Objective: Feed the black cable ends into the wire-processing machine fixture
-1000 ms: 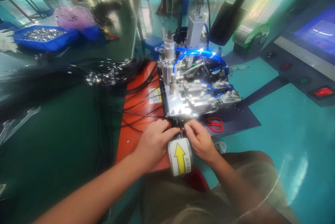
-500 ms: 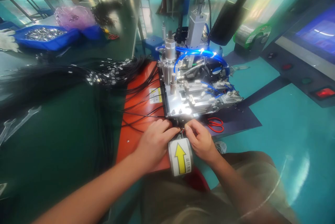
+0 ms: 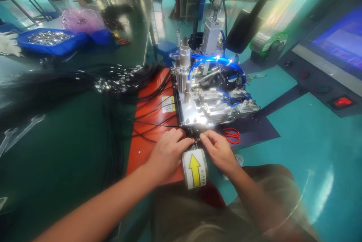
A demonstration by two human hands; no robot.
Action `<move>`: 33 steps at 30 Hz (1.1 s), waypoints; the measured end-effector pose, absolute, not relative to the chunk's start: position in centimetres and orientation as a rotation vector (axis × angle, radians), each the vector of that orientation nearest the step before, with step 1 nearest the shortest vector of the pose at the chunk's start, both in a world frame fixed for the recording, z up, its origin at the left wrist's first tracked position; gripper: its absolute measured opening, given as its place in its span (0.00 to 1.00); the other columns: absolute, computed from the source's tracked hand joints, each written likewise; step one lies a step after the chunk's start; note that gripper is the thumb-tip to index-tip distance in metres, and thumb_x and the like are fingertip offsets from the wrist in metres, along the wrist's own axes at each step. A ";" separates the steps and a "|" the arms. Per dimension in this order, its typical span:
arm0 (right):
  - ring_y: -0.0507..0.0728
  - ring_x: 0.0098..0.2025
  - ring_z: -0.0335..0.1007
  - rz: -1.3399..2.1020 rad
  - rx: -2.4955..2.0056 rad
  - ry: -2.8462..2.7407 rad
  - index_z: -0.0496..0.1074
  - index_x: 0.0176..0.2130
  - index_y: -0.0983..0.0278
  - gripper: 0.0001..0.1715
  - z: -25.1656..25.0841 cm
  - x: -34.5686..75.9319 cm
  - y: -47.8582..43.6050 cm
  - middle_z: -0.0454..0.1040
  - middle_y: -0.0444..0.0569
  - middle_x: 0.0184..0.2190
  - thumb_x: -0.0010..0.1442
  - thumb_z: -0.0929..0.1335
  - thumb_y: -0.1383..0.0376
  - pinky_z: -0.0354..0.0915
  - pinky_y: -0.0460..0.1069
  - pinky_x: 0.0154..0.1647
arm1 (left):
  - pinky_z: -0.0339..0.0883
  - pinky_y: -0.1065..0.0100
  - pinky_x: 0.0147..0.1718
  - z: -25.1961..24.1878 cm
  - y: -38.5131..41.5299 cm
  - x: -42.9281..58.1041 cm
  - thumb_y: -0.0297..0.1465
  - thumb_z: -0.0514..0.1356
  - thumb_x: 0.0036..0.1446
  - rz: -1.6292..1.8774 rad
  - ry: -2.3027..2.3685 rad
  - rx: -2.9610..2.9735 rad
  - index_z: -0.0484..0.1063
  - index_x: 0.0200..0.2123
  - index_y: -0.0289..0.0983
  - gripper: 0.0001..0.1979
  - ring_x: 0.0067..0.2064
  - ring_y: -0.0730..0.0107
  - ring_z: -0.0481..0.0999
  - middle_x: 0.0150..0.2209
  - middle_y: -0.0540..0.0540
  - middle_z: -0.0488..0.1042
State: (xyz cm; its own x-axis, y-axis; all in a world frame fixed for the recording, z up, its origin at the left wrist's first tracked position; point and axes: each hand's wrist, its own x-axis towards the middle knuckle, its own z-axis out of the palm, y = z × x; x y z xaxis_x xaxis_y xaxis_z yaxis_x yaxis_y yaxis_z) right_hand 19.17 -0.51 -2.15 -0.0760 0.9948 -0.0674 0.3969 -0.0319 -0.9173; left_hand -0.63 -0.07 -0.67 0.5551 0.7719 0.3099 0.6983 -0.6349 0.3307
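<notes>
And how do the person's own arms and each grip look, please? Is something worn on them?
The left forearm and the right forearm are bare, with no sleeve in view. The left grip and the right grip are bare human hands, without gloves. I can make out no watch, bracelet or ring, but the picture is soft and some parts are hidden.

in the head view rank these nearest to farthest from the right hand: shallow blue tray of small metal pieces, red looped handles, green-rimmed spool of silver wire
1. Red looped handles, just right of the right hand.
2. Green-rimmed spool of silver wire, farther back, on the right.
3. Shallow blue tray of small metal pieces, far back on the left.
</notes>
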 end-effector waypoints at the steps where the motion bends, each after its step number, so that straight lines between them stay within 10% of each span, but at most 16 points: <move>1: 0.52 0.27 0.59 1.113 -1.534 -1.527 0.68 0.28 0.63 0.21 -2.1 19.4 -0.7 0.63 0.42 0.23 0.66 0.62 0.54 0.56 0.47 0.29 | 0.64 0.62 0.39 -0.7 -0.1 -0.7 0.22 0.55 0.61 0.649 1.251 2.616 0.75 0.46 0.39 0.14 0.40 0.62 0.67 0.40 0.43 0.71; 10: 0.49 0.23 0.48 1.539 -1.449 -1.114 0.79 0.39 0.67 0.25 -1.5 19.4 -2.7 0.58 0.40 0.20 0.62 0.66 0.49 0.45 0.45 0.22 | 0.67 0.62 0.40 -0.6 -0.1 -0.6 0.23 0.55 0.62 0.655 1.245 2.596 0.76 0.45 0.38 0.12 0.42 0.61 0.70 0.40 0.42 0.70; 33: 0.44 0.19 0.45 1.627 -1.430 -0.655 0.75 0.27 0.69 0.18 0.2 16.8 -2.6 0.55 0.35 0.15 0.44 0.77 0.57 0.44 0.42 0.18 | 0.60 0.65 0.33 -0.7 -0.1 -0.6 0.25 0.55 0.64 0.636 1.273 2.690 0.77 0.42 0.41 0.12 0.36 0.64 0.64 0.34 0.45 0.66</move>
State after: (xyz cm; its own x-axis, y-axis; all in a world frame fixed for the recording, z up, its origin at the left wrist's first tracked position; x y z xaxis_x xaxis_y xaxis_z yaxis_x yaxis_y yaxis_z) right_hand 16.80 -2.55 0.16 0.0157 0.8529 -0.5219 -0.2536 -0.5015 -0.8271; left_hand -0.58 -0.12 -0.71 0.5639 0.7582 0.3274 0.7170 -0.6462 0.2614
